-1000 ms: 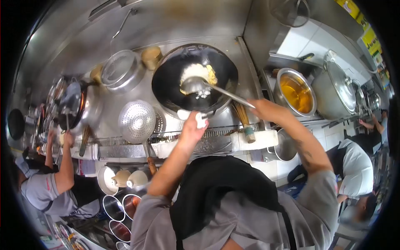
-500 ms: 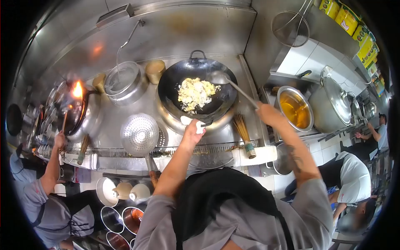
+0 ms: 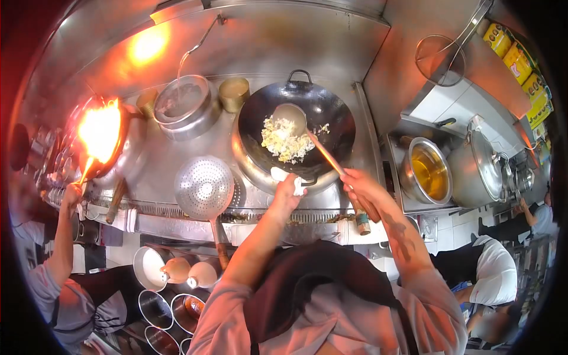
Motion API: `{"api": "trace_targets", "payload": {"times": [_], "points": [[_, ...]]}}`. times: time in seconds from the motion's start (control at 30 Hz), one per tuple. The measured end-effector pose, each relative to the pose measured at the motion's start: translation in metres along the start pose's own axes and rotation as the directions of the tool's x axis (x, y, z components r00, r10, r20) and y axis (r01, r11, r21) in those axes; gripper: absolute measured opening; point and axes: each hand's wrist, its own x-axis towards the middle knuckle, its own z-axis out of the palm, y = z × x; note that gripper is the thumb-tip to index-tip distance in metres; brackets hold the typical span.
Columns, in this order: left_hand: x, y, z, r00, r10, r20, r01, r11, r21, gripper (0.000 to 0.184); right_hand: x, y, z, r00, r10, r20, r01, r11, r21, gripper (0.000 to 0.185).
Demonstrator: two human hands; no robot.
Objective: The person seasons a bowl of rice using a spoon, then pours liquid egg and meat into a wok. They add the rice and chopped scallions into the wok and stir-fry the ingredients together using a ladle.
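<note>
My left hand (image 3: 289,194) is closed round a folded white cloth (image 3: 286,176) at the near loop handle of a large black wok (image 3: 334,121). In my right hand (image 3: 362,186) is the long handle of a ladle (image 3: 291,116). Its round bowl rests among the food, at the far side of the heap. That food (image 3: 283,147) is a crumbled yellow and white heap like scrambled egg, left of the wok's middle. A bamboo brush (image 3: 362,222) lies below my right hand, partly hidden.
A perforated strainer (image 3: 205,188) lies left of the wok. Tall flames (image 3: 99,133) rise from a co-worker's wok at far left. Right stand a metal bowl of yellow liquid (image 3: 429,171) and a lidded pot (image 3: 476,168). Sauce containers (image 3: 158,309) stand below left.
My right hand has come nearer, drawing the ladle's bowl from the wok's right side onto the food. Flames at the co-worker's wok have flared up. The whole view has shifted slightly.
</note>
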Motion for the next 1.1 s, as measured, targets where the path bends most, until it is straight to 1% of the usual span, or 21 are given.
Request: {"api": "trace_targets", "payload": {"times": [0.03, 0.13, 0.23, 0.33, 0.37, 0.4, 0.47, 0.5, 0.6, 0.7, 0.73, 0.77, 0.8, 0.83, 0.87, 0.9, 0.93, 1.0, 1.03, 1.1], "points": [[-0.004, 0.003, 0.007, 0.996, -0.021, -0.087, 0.022, 1.0, 0.005, 0.012, 0.001, -0.002, 0.001, 0.999, 0.04, -0.003, -0.04, 0.999, 0.033, 0.026], [0.0, 0.001, 0.003, 0.998, -0.043, -0.041, 0.042, 0.999, -0.025, 0.012, 0.011, -0.004, 0.006, 0.974, -0.195, -0.117, 0.166, 0.961, -0.219, 0.016], [0.002, 0.001, 0.004, 0.992, -0.069, -0.109, 0.066, 0.997, -0.032, 0.012, -0.017, -0.022, 0.008, 0.998, -0.046, -0.053, 0.041, 0.995, -0.09, 0.017], [0.008, 0.001, -0.004, 0.995, -0.084, -0.051, 0.082, 0.996, -0.047, 0.01, -0.011, -0.005, 0.009, 0.999, 0.041, -0.034, -0.041, 0.999, -0.014, 0.02], [0.009, 0.001, -0.003, 0.996, -0.075, -0.049, 0.074, 0.997, -0.03, 0.008, 0.027, 0.031, -0.013, 0.998, -0.067, 0.008, 0.068, 0.994, -0.081, 0.023], [0.009, -0.001, -0.003, 0.996, -0.075, -0.042, 0.073, 0.996, -0.044, 0.008, 0.027, 0.022, -0.01, 0.989, -0.127, -0.074, 0.105, 0.964, -0.246, 0.022], [0.008, -0.002, -0.003, 0.997, -0.066, -0.026, 0.064, 0.995, -0.07, 0.007, 0.02, 0.001, 0.001, 0.938, -0.286, -0.195, 0.134, 0.819, -0.558, 0.02], [0.006, -0.003, -0.003, 0.998, -0.059, -0.034, 0.057, 0.996, -0.062, 0.007, 0.002, -0.013, 0.002, 0.947, -0.297, -0.121, 0.19, 0.823, -0.535, 0.021], [0.003, -0.001, 0.001, 0.998, -0.028, -0.056, 0.026, 0.999, -0.042, 0.008, -0.01, -0.018, -0.007, 0.992, -0.119, -0.048, 0.104, 0.966, -0.238, 0.021], [0.006, 0.002, -0.003, 0.995, -0.093, -0.026, 0.093, 0.995, -0.02, 0.005, 0.025, 0.014, -0.023, 1.0, -0.027, 0.006, 0.027, 0.949, -0.316, 0.024], [-0.004, -0.006, -0.003, 0.993, -0.095, -0.073, 0.091, 0.994, -0.053, 0.005, 0.023, 0.025, -0.026, 0.985, -0.17, -0.012, 0.139, 0.841, -0.522, 0.026], [-0.029, -0.007, 0.015, 0.99, -0.086, -0.109, 0.077, 0.993, -0.089, 0.006, 0.018, 0.021, -0.026, 0.947, -0.321, 0.006, 0.231, 0.667, -0.708, 0.028], [-0.056, -0.007, 0.033, 0.987, -0.08, -0.142, 0.063, 0.991, -0.12, 0.007, 0.01, 0.016, -0.027, 0.887, -0.459, 0.054, 0.282, 0.445, -0.85, 0.03], [-0.086, -0.007, 0.044, 0.987, -0.103, -0.12, 0.091, 0.991, -0.094, 0.01, -0.024, 0.004, -0.033, 0.849, -0.514, 0.124, 0.346, 0.362, -0.866, 0.036], [-0.119, -0.006, 0.059, 0.993, -0.09, -0.08, 0.084, 0.994, -0.072, 0.012, -0.055, -0.016, -0.043, 0.913, -0.391, 0.12, 0.272, 0.36, -0.892, 0.038], [-0.129, -0.005, 0.065, 0.99, -0.088, -0.113, 0.081, 0.995, -0.059, 0.012, -0.079, -0.031, -0.053, 0.961, -0.251, 0.119, 0.203, 0.342, -0.917, 0.041], [-0.136, -0.007, 0.064, 0.985, -0.084, -0.154, 0.077, 0.996, -0.05, 0.012, -0.087, -0.038, -0.063, 0.958, -0.242, 0.152, 0.22, 0.285, -0.933, 0.04], [-0.116, 0.004, 0.072, 0.987, -0.076, -0.143, 0.059, 0.991, -0.123, 0.011, -0.088, -0.049, -0.08, 0.949, -0.238, 0.208, 0.253, 0.177, -0.951, 0.038], [-0.092, -0.002, 0.059, 0.996, -0.057, -0.066, 0.054, 0.997, -0.049, 0.01, -0.081, -0.048, -0.076, 0.946, -0.275, 0.169, 0.206, 0.113, -0.972, 0.037], [-0.074, -0.049, 0.0, 0.996, -0.089, -0.019, 0.086, 0.989, -0.124, 0.01, -0.065, -0.041, -0.061, 0.931, -0.355, 0.08, 0.08, -0.013, -0.997, 0.034]]}}
